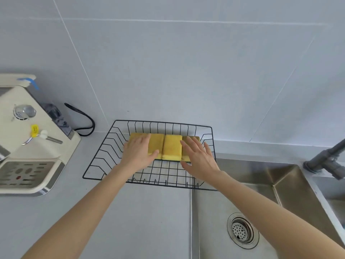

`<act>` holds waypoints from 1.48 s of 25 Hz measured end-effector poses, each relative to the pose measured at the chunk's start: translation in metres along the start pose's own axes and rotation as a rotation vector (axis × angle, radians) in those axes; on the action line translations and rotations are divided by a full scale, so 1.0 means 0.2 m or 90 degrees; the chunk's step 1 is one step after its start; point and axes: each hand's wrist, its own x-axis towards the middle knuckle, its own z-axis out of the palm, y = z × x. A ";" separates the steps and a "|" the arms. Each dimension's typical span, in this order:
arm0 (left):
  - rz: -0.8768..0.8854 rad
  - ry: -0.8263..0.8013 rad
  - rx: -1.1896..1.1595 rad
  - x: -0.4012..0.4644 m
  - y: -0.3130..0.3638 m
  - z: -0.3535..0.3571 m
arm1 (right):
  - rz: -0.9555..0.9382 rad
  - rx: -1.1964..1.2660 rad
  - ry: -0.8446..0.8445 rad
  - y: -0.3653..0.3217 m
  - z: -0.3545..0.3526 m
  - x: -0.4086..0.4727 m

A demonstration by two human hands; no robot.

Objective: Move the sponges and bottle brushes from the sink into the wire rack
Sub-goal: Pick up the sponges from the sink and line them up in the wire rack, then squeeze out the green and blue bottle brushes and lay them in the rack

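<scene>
A black wire rack [104, 146] stands on the grey counter against the wall. Three yellow sponges lie side by side along its back: a left sponge [156, 142], a middle sponge [172, 147] and a right sponge [193, 138], which is darker on top. My left hand [138, 153] rests flat on the left sponge, fingers spread. Over the right sponge my right hand [199, 159] lies flat with fingers apart. Neither hand grips anything. No bottle brush shows in the steel sink [214, 217], which holds only its drain strainer [242, 229].
A cream coffee machine [28, 139] with a drip tray stands at the left, its black cord [82, 116] looping behind. A grey faucet [324, 161] rises at the right edge of the sink. Bare counter [149, 221] lies in front of the rack.
</scene>
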 end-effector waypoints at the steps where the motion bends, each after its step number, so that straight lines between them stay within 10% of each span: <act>1: 0.009 0.003 0.006 -0.03 0.03 -0.02 | 0.005 0.004 0.008 0.02 -0.03 -0.04; 37: 0.193 -0.095 0.023 -0.57 1.76 0.35 | 0.196 -0.007 -0.001 1.30 -0.32 -1.36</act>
